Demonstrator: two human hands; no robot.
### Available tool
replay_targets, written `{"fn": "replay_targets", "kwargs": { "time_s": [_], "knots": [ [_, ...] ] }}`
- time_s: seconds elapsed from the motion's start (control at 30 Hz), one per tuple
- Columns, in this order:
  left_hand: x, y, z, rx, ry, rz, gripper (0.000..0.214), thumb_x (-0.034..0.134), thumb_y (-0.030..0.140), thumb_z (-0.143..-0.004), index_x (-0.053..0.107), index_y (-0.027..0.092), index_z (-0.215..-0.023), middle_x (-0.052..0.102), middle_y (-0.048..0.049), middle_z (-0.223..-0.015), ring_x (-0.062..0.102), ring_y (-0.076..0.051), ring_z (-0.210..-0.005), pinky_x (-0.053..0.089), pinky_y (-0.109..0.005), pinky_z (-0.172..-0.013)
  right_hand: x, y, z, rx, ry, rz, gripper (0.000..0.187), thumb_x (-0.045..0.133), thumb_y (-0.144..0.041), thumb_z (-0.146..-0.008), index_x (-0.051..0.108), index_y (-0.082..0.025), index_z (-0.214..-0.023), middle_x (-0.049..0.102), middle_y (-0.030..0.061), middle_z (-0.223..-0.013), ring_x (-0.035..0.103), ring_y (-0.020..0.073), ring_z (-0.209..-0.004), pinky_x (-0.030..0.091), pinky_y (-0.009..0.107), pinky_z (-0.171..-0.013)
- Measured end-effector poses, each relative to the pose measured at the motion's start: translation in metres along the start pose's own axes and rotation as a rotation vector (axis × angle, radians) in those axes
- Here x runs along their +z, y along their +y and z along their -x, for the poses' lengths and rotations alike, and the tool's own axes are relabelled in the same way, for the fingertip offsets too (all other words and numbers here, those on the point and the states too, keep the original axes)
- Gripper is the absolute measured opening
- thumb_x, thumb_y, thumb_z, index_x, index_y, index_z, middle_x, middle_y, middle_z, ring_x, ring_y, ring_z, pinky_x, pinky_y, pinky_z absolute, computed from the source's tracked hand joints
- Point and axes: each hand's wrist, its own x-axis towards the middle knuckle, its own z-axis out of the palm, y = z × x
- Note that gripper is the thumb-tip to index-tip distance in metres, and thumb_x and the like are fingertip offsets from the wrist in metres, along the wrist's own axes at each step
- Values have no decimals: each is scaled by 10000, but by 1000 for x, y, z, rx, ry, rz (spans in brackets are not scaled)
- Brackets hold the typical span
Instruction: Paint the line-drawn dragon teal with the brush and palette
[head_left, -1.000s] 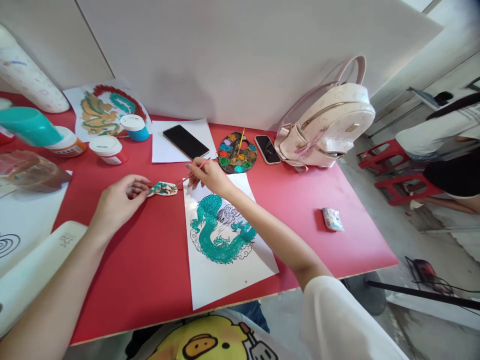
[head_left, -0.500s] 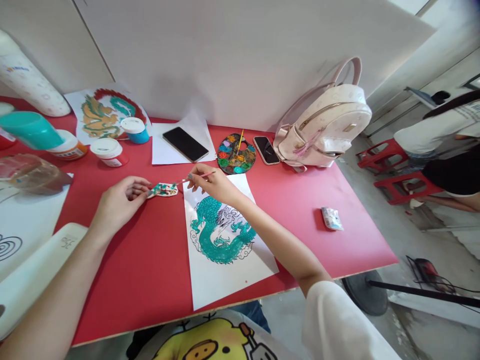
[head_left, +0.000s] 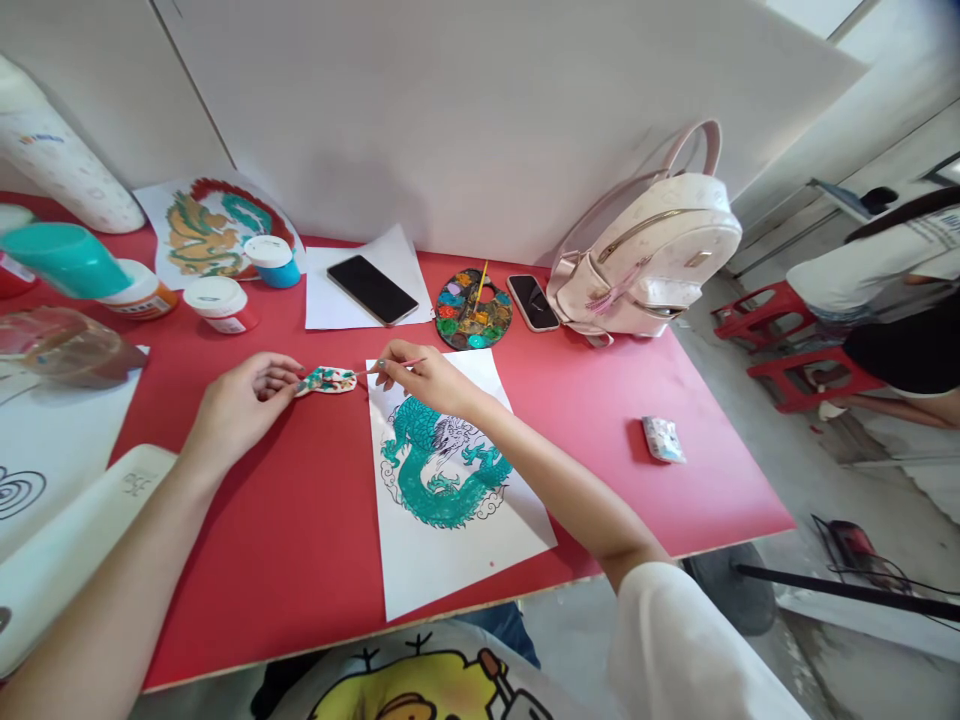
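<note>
My left hand (head_left: 241, 408) rests on the red tabletop, its thumb and fingers closed on the end of a folded white tissue (head_left: 334, 380) stained with green and red paint. A thin paintbrush (head_left: 411, 362) is pinched in my right hand (head_left: 424, 378), its tip at the tissue's right end. Under my right hand and forearm lies a sheet of paper (head_left: 439, 580) with a dragon outline, its body painted teal and its head unpainted. Just beyond stands a round paint palette (head_left: 448, 327) of many colours, a yellow brush (head_left: 480, 285) lying across it.
Paint jars (head_left: 219, 303), a murky water container (head_left: 82, 345) and a white device (head_left: 90, 550) crowd the left. Behind are a black phone (head_left: 373, 289) on paper and a finished dragon picture (head_left: 199, 230). A second phone (head_left: 533, 302), a backpack (head_left: 652, 250) and a small packet (head_left: 663, 439) are rightward.
My right hand has shifted slightly down and the brush lies flatter, its tip still by the tissue. My left hand keeps its hold on the tissue.
</note>
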Motion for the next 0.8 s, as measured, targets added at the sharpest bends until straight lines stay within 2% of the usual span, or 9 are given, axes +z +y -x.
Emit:
{"fn": "replay_targets", "kwargs": {
  "time_s": [0.13, 0.23, 0.33, 0.53, 0.7, 0.8],
  "knots": [
    [0, 4, 1, -9, 0, -3, 422, 601, 540, -607, 624, 261, -924, 759, -70, -914, 728, -253, -868, 586, -420, -868, -3, -2, 2, -53, -36, 16, 158, 495, -177, -1057, 613, -198, -954, 753, 46, -999, 720, 145, -898, 557, 300, -855],
    [-1, 8, 3, 0, 3, -10, 413, 602, 539, -614, 618, 262, -921, 760, -71, -909, 728, -253, -868, 591, -416, -862, -2, -4, 7, -106, -51, 148, 171, 494, -121, -1025, 636, -198, -972, 768, 63, -1065, 719, 173, -958, 554, 325, -883],
    [-2, 11, 4, -1, -5, -7, 415, 605, 536, -616, 618, 265, -931, 767, -75, -928, 728, -261, -888, 587, -416, -864, -1, -5, 12, -161, -119, 311, 195, 501, -69, -989, 642, -204, -1003, 758, 74, -1111, 707, 202, -988, 546, 350, -899],
    [-1, 12, 3, -24, -6, 3, 432, 613, 545, -600, 616, 265, -928, 759, -81, -945, 725, -269, -908, 574, -430, -902, -8, -11, 13, -220, -231, 439, 234, 468, -51, -1034, 625, -226, -1032, 710, 69, -1175, 674, 185, -993, 535, 330, -878],
    [-2, 12, 4, -17, -9, -7, 429, 615, 545, -607, 613, 263, -930, 755, -85, -949, 725, -273, -919, 575, -432, -901, -10, -13, 14, -248, -274, 499, 285, 477, -3, -1012, 658, -223, -1019, 679, 54, -1143, 655, 173, -964, 510, 311, -843],
    [-3, 12, 4, -10, -4, -6, 418, 620, 533, -611, 612, 261, -929, 756, -85, -933, 727, -270, -903, 584, -438, -904, -12, -16, 8, -228, -271, 451, 210, 531, -65, -1045, 682, -207, -1007, 691, 55, -1108, 651, 169, -944, 493, 298, -823]
  ]
}}
